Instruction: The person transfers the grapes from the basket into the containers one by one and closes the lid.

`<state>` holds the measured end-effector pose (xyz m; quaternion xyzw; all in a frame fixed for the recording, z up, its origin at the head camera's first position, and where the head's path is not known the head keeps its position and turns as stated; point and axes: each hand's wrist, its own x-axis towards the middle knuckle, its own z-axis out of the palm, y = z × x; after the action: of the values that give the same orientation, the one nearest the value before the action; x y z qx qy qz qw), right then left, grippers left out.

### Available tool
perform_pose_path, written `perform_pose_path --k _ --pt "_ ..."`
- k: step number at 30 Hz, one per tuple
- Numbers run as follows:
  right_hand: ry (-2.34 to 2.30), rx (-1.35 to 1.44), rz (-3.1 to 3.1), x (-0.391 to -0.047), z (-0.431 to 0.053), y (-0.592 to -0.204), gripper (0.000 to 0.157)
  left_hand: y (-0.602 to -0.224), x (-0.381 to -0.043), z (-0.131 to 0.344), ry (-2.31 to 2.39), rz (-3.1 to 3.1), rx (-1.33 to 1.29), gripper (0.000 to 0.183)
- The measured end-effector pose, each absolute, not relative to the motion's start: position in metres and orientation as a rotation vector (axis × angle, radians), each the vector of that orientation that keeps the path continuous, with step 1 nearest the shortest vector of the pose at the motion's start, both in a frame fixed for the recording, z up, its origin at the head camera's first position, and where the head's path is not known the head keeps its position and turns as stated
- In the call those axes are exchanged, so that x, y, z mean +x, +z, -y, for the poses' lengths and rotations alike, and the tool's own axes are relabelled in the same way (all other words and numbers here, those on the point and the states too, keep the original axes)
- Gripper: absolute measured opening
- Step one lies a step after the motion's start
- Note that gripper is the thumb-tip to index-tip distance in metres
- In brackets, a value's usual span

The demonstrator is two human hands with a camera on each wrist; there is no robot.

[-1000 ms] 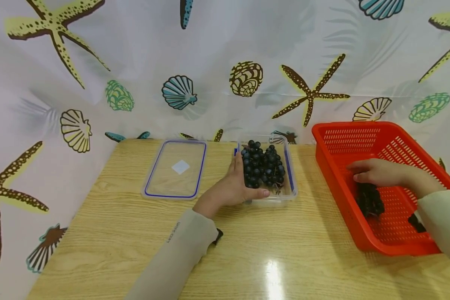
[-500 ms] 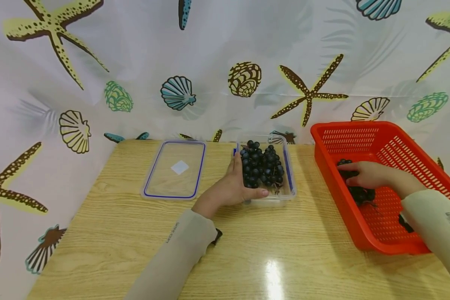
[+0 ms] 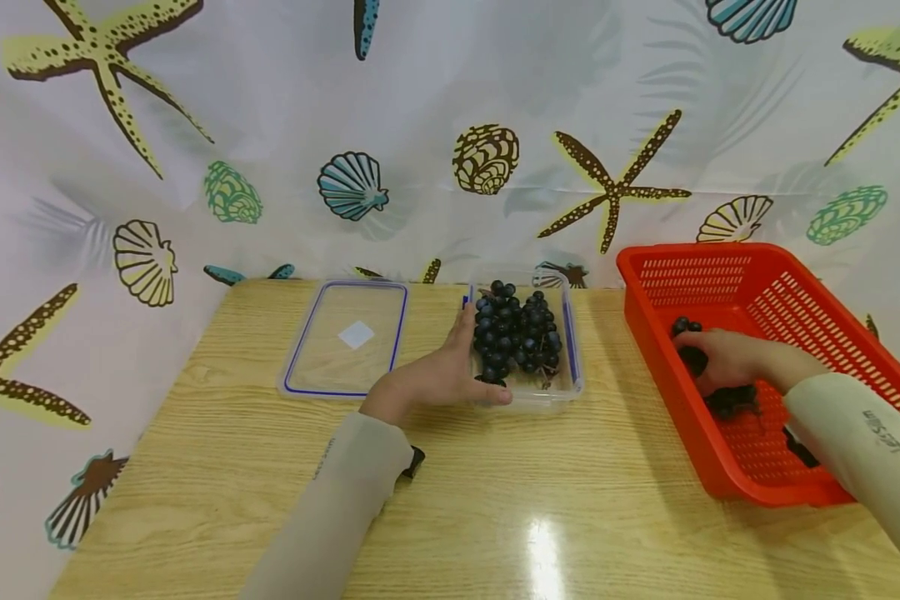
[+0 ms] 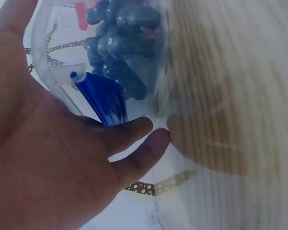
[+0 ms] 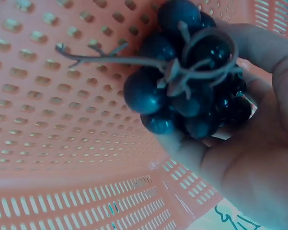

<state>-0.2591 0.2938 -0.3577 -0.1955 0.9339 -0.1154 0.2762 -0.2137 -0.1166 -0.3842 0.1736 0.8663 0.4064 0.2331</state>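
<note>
A bunch of dark grapes (image 5: pixel 144 93) lies in the grip of my right hand (image 3: pixel 735 358), its fingers curled round the fruit. This is low inside the red plastic basket (image 3: pixel 690 437); a bare bit of stem pokes out in the right wrist view. My left hand (image 3: pixel 437 377) is spread at the near-left corner of a clear container (image 3: pixel 576 367), fingers along its left wall and thumb across the front. More dark grapes (image 3: pixel 512 333) fill much of that container. In the left wrist view, a blue-edged clasp (image 4: pixel 103 98) hangs beside the left hand.
A clear lid with a blue seal (image 3: pixel 322 358) lies flat left of the container. All stand on a wooden table (image 3: pixel 457 517). Behind rises a white curtain (image 3: pixel 420 92) printed with shells and starfish. The basket's tall slotted walls surround the right hand.
My right hand has shifted left inside the basket and now grips the grapes nearer the left wall. The left hand's thumb has drawn back slightly left along the container's front.
</note>
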Motion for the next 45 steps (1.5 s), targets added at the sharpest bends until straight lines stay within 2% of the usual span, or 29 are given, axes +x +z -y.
perform_pose_path --k 5,9,17,22,38,45 --pt "-0.361 -0.445 -2.52 -0.26 -0.294 -0.357 0.078 -0.385 -0.213 0.12 1.136 -2.364 0.492 0.136" --pt "-0.416 -0.397 -2.55 -0.259 -0.296 -0.356 0.075 -0.385 -0.213 0.12 1.143 -2.369 0.493 0.135" --pt "-0.49 -0.405 -2.728 -0.256 -0.296 -0.351 0.037 -0.387 -0.213 0.118 1.135 -2.379 0.494 0.135" --pt "-0.531 -0.476 -2.831 -0.252 -0.293 -0.345 0.029 -0.387 -0.212 0.117 1.13 -2.381 0.488 0.134" --pt "-0.603 -0.456 -3.093 -0.24 -0.262 -0.288 0.021 -0.388 -0.214 0.118 1.103 -2.416 0.479 0.134" --pt "-0.748 -0.585 -3.067 -0.229 -0.232 -0.276 0.027 -0.387 -0.214 0.118 1.1 -2.404 0.495 0.133"
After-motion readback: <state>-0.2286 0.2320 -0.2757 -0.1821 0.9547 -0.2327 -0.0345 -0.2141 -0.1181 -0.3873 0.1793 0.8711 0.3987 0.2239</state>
